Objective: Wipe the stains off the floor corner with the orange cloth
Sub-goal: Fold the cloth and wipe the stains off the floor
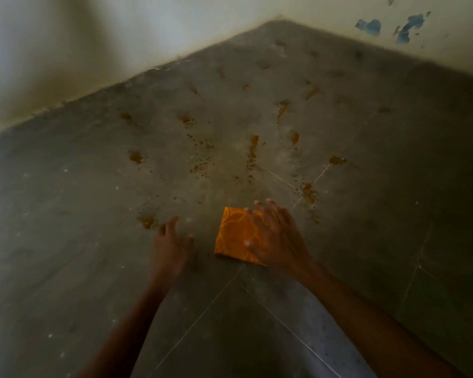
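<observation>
A folded orange cloth [234, 234] with a paler pattern lies flat on the grey tiled floor, near the middle of the view. My right hand [277, 238] hovers over its right part with fingers spread, covering that edge; motion blur hides whether it touches. My left hand [171, 246] is just left of the cloth, fingers apart, holding nothing, a small gap between them. Brown-orange stains [253, 151] are spattered across the floor from beside the hands up toward the corner [277, 23] where the two walls meet.
Pale walls [120, 36] bound the floor on the left and right, the right one with blue patches of chipped paint [369, 25]. Thin grout lines [210, 304] cross the floor. My light-clothed knee [306, 317] shows between my forearms at the bottom.
</observation>
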The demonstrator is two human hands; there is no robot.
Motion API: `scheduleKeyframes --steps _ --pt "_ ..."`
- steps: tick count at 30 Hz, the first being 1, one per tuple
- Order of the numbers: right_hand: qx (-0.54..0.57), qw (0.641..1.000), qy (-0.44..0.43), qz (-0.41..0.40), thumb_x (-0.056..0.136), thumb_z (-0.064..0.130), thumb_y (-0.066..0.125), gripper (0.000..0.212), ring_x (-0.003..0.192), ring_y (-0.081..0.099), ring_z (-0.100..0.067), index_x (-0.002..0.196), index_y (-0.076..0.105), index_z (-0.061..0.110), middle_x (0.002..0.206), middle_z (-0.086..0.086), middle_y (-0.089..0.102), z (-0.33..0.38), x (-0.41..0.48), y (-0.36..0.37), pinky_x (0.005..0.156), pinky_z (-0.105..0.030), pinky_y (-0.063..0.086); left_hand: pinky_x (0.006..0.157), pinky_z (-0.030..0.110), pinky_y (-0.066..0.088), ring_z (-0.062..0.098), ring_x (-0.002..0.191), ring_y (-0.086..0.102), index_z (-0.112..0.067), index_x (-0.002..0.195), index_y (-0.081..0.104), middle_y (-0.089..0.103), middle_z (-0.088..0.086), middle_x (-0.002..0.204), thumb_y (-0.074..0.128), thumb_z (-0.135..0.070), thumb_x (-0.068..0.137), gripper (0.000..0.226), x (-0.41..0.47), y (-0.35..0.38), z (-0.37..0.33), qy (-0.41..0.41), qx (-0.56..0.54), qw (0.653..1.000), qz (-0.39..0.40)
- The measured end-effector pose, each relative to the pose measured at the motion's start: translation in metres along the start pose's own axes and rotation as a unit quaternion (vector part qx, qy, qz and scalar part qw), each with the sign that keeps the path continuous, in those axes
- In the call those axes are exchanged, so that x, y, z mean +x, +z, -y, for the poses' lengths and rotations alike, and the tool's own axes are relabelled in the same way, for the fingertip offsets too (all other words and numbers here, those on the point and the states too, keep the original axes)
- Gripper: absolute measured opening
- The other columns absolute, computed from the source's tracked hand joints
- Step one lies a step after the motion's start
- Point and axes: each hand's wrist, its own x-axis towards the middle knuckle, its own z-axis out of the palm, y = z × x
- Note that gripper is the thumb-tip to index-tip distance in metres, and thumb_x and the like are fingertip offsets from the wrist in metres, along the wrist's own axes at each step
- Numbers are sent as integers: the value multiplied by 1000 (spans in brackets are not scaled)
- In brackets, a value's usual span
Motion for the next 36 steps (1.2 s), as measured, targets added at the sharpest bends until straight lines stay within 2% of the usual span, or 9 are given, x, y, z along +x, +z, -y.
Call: scheduleKeyframes --steps 4,12,15,18,21,24,30,32,36 --pt "-41 980 -150 124 96 70 27 67 155 9 -28 156 22 40 168 5 14 -8 33 34 123 -56 13 119 49 12 31 148 14 -21 151 23 17 10 160 59 -39 91 73 -7 -15 40 -10 73 997 -9" --pt "-2 992 123 24 96 67 22 70 155 11 -33 157 24 34 168 2 18 44 112 72 122 -61 10 123 39 2 14 151 0 -17 154 12 8 2 164 27 -62 94 77 -24 -19 103 -10 148 987 -65" --pt "-23 999 15 39 97 64 30 67 155 13 -30 158 19 38 168 6 15 76 37 73 121 -58 15 124 38 2 13 151 -2 -16 155 11 6 2 164 17 -59 97 73 -25 -13 99 -19 164 984 -71" --pt "-49 997 -29 49 94 67 33 68 153 20 -30 156 23 41 167 7 18 40 -28 56 119 -58 21 124 39 2 14 151 -3 -15 155 8 5 3 164 15 -57 99 71 -24 -11 101 -11 171 983 -69" --pt "-76 988 134 32 93 69 30 69 151 24 -32 155 27 39 166 5 23 10 -16 49 118 -58 24 124 40 2 16 151 -1 -12 155 9 6 5 164 17 -55 100 70 -25 -11 101 -2 166 983 -72" --pt "-5 965 260 2 93 67 27 71 151 19 -38 155 30 33 165 -3 26 52 49 64 118 -61 23 123 41 3 17 151 2 -11 154 13 10 6 164 22 -48 101 65 -25 -13 101 -5 148 985 -84" --pt "-16 997 -40 57 95 66 34 69 155 11 -27 157 21 39 168 6 14 130 7 73 122 -53 18 123 44 3 20 151 5 -10 153 14 13 9 163 28 -44 98 67 21 -31 109 -4 103 989 -110" --pt "-19 997 -43 64 93 68 36 70 155 15 -26 156 23 40 168 7 16 101 -26 63 119 -54 23 123 44 3 21 151 3 -10 154 11 11 9 163 27 -51 98 71 44 -38 116 23 136 987 -80" --pt "-30 991 126 23 92 70 32 72 153 18 -31 156 26 38 167 3 22 66 31 66 119 -58 23 123 42 0 19 151 1 -10 154 12 10 8 163 27 -55 98 73 61 -41 123 30 156 985 -66"
